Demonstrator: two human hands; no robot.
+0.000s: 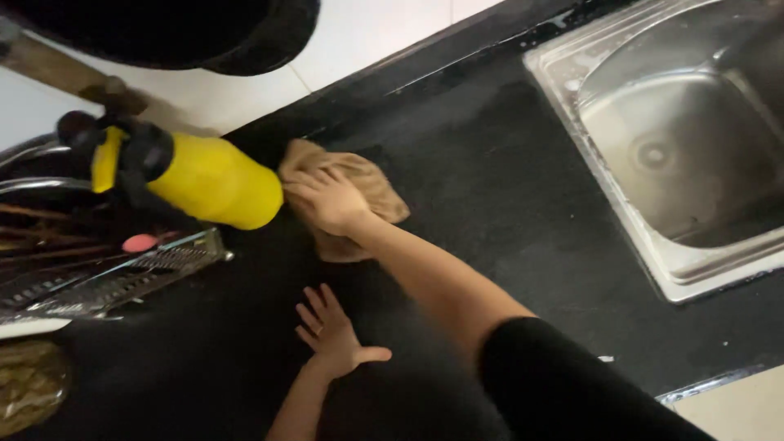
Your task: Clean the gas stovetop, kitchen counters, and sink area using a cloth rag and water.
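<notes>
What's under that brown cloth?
The black counter lies under the brown cloth, and the right hand presses on top. Whatever sits directly beneath the cloth is covered.
</notes>
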